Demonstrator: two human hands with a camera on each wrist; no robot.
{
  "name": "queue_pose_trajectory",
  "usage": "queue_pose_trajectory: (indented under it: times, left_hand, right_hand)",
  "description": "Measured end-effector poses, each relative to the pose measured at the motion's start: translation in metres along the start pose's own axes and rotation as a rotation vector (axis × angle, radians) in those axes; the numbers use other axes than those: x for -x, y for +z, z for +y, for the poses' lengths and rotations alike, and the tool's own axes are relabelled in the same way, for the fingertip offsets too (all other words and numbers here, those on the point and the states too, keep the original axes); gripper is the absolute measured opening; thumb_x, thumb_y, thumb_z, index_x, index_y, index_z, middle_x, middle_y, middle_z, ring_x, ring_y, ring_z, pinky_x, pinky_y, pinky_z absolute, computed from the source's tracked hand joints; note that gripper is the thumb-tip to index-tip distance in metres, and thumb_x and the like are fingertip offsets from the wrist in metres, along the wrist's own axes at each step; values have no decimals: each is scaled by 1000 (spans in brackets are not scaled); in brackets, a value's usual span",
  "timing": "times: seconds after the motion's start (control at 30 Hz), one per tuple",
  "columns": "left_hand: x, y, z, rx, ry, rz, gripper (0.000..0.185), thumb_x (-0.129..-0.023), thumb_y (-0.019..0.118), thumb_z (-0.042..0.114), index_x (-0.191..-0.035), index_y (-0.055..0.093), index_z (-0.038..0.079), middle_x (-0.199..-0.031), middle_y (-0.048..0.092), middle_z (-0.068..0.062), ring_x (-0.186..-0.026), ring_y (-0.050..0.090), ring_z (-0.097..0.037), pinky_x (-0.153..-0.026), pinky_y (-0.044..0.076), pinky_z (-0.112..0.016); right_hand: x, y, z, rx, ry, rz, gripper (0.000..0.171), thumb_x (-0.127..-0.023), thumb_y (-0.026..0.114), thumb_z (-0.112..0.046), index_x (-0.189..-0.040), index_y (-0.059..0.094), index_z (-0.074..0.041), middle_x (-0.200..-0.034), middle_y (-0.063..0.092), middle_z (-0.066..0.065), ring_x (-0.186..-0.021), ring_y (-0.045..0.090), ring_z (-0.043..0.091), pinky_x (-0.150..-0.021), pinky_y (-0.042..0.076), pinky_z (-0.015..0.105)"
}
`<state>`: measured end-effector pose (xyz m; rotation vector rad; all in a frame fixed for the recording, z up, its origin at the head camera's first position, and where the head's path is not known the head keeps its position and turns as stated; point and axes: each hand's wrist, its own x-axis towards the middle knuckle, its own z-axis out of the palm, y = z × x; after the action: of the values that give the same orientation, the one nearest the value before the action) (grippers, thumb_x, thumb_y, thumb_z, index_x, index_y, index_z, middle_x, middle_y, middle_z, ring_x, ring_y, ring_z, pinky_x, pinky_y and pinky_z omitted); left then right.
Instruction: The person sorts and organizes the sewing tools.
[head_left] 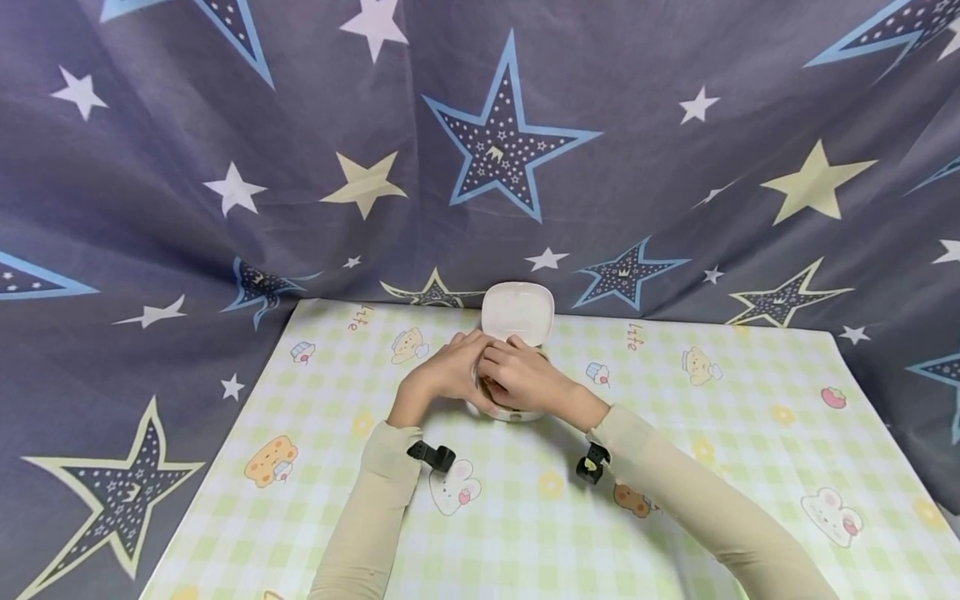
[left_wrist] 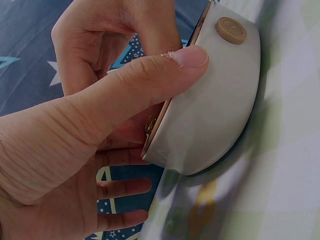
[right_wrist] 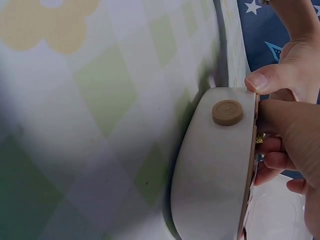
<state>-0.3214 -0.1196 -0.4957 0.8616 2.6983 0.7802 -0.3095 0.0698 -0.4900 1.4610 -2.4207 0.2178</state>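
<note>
A small white box (head_left: 517, 416) with a rounded body stands on the table, its white lid (head_left: 517, 310) raised at the back. A round tan knob (left_wrist: 231, 30) sits on its front wall. My left hand (head_left: 448, 372) holds the box at the left, with the thumb (left_wrist: 165, 70) on the front rim. My right hand (head_left: 529, 382) is over the opening, its curled fingers reaching inside. By those fingers a bit of a small gold-coloured thing (right_wrist: 259, 138) shows at the rim. Both hands hide most of the inside, and whether the right fingers pinch anything is unclear.
A green-and-white checked cloth (head_left: 675, 500) with cartoon prints covers the table. Right behind the table's back edge hangs a dark curtain (head_left: 465, 250) with stars, close to the raised lid. Each wrist carries a black strap with a small camera (head_left: 442, 457).
</note>
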Motion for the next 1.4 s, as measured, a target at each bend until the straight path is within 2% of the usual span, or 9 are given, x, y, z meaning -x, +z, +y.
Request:
queue_pose_trajectory:
  times: [0.5,0.7,0.9,1.07,1.2,1.4]
  left_hand:
    - [0,-1,1,12,1,2,101,-58,99,47,-140,49,16,-135,53,-2,-114,46,-24,-103,45,-44]
    - [1,-1,3,13,-4,-11,102,-59,99,45,-142,48,16,-135,53,-2,-114,44,-25,-102,45,-45]
    - [2,-4,9,-37,-21,-12,103,-59,98,47,-143,48,13,-136,53,-3,-113,45,-25,-100,46,-47]
    - [2,-5,16,-108,-25,-18,99,-60,96,50,-141,52,12,-137,53,-4,-113,47,-26,-99,47,-47]
    - [1,-6,22,-144,-44,-28,103,-61,97,48,-144,50,11,-139,53,-6,-116,48,-28,-101,47,-48]
    - [2,-10,25,-152,-87,-49,106,-63,96,45,-149,46,9,-144,50,-8,-123,45,-31,-105,45,-52]
  right_hand:
    - [1,1,1,13,3,2,8,-88,73,-14,-94,67,-13,-90,66,0,-90,56,19,-83,40,36]
    - [4,-4,1,-29,19,25,11,-87,74,-15,-96,69,-13,-94,63,0,-87,55,18,-83,41,37]
    - [6,-22,4,-154,50,80,17,-84,77,-13,-101,73,-12,-96,67,1,-86,56,18,-85,42,40]
    - [16,-43,12,-181,81,104,20,-85,77,-13,-104,74,-11,-96,67,2,-88,57,18,-86,43,41]
    - [27,-61,18,-191,107,101,13,-89,73,-16,-102,73,-15,-93,66,-1,-85,55,17,-85,42,41]
    - [46,-86,25,-200,133,49,12,-88,75,-16,-100,72,-16,-92,66,-3,-87,58,16,-88,43,42]
